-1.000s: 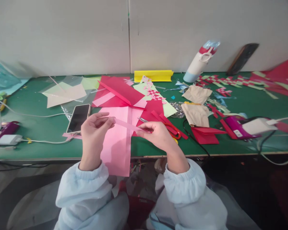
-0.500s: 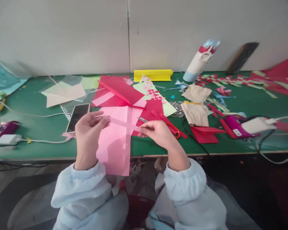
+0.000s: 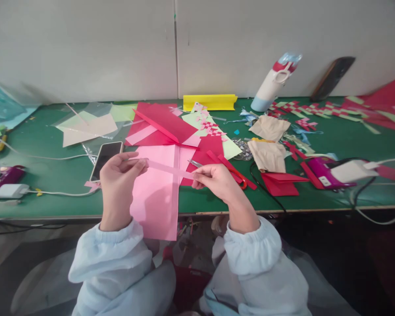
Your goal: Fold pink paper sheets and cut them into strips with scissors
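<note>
A narrow pink paper strip (image 3: 169, 168) is stretched between my two hands above the table. Its left end is pinched between the thumb and fingers of my left hand (image 3: 120, 182). My right hand (image 3: 215, 180) pinches the other end, a little lower. Beneath the strip lies a large pink paper sheet (image 3: 156, 197), its near end hanging over the table edge. Scissors (image 3: 195, 163) with orange handles rest beside my right hand, partly hidden by it. Behind the hands are red paper sheets (image 3: 171, 120) and a pale green sheet (image 3: 230, 147) carrying pink-and-red woven paper pieces (image 3: 210, 128).
A phone (image 3: 108, 159) lies left of my left hand. A white bottle (image 3: 271, 87), beige cloth pouches (image 3: 266, 156) and a purple power strip (image 3: 325, 172) with a white charger stand to the right. Cables cross both sides of the green table (image 3: 62, 175). A folded yellow paper (image 3: 210, 102) is at the back.
My hands have drawn slightly apart, the left shifting a little left and the right a little right. The pink paper strip stays held between them.
</note>
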`<state>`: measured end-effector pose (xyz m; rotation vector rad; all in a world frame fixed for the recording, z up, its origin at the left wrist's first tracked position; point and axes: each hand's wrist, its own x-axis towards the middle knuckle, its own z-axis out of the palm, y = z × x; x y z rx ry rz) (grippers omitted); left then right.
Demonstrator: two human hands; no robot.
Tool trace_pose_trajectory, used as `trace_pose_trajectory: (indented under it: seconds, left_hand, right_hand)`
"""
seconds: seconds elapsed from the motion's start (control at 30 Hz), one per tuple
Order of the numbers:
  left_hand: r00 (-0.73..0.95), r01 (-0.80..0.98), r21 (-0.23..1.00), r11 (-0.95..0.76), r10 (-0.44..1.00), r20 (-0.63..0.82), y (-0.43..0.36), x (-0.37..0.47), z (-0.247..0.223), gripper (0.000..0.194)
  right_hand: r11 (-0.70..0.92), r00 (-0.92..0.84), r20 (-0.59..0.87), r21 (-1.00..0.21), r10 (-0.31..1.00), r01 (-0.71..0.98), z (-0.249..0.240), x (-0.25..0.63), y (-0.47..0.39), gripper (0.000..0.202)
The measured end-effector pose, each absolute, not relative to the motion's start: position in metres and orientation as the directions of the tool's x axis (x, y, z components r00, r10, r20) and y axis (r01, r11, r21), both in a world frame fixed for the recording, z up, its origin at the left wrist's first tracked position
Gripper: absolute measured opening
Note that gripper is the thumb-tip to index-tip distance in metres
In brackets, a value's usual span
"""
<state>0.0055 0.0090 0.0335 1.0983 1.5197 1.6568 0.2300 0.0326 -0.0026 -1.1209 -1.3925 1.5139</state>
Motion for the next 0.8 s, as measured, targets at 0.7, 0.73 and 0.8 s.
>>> trace_pose_trajectory:
  seconds: [0.7,0.73,0.8]
  left_hand:
    - [-0.392,0.085,0.991,-0.100,0.912,0.125,0.014,0.009,0.032,0.031]
    - [-0.390,0.099,0.991,-0.095,0.912,0.127,0.014,0.008,0.031,0.030]
    - [-0.369,0.133,0.988,-0.073,0.922,0.118,0.015,0.008,0.030,0.028]
  right_hand:
    - [-0.183,-0.276,-0.227,-0.967,0.934,0.177,-0.002,0.241,0.036,0.025]
    - [-0.185,-0.237,-0.221,-0.969,0.946,0.163,-0.002,0.244,0.038,0.024]
    - [-0.196,-0.122,-0.215,-0.969,0.969,0.147,-0.002,0.252,0.040,0.020]
